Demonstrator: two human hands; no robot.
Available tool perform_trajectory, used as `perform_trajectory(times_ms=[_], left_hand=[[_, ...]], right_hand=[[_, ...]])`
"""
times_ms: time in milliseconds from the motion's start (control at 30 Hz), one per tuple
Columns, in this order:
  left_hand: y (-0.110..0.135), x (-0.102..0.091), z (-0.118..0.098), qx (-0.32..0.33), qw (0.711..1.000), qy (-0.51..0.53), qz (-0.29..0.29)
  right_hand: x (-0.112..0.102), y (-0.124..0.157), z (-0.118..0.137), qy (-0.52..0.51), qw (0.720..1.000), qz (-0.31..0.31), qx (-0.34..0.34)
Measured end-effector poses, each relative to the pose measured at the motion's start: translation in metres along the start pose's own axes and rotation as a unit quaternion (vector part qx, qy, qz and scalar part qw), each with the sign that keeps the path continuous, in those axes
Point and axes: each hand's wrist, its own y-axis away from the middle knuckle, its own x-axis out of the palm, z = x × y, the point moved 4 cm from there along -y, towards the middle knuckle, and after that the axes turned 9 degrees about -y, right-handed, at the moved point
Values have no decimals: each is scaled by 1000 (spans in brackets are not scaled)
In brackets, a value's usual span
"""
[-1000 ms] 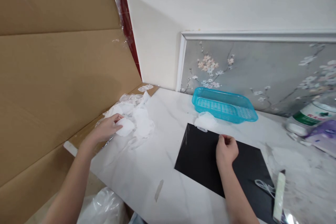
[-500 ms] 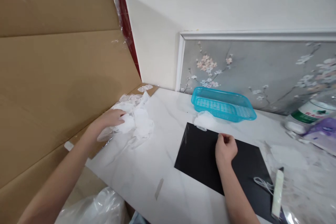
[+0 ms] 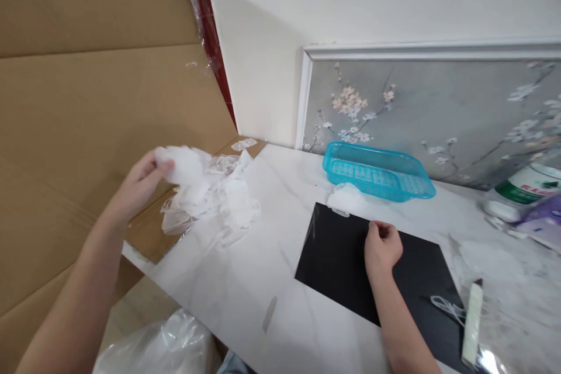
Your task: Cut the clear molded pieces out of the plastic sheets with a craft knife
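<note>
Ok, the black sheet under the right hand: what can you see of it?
The black sheet is a thin, matte rectangle of unclear material, lying flat and skewed on the white marble-look counter. The right hand rests on its far edge, fingers curled. A crumpled white wad touches it at the far left corner, where a faint clear streak shows. A loop of thin pale cord lies on its right part.

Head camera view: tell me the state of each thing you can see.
Left hand: raised, fingers closed on a white wad.
Right hand: fingers curled, resting on the black sheet.
Black sheet: lying flat on the counter.
Blue basket: upright, against the wall panel.
Cardboard: leaning upright beside the counter.
White pile: crumpled.
</note>
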Motion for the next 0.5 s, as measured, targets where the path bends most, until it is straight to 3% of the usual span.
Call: perform_trajectory(times_ms=[67,167,267,367,500], left_hand=[[-3,-8,-10,-6,996,72,-60],[-8,-15,-30,0,984,147,-104],[-5,1,-52,-9,976,193,-97],[11,57,-77,-23,977,213,-5],[50,170,-131,24,958,199,205]], right_hand=[[0,0,0,0,1000,2,3],[0,0,1,-2,1000,2,4],[0,0,3,-5,1000,-1,-3],[2,-1,4,-9,1000,-1,-15],[5,-3,5,-15,999,3,-30]])
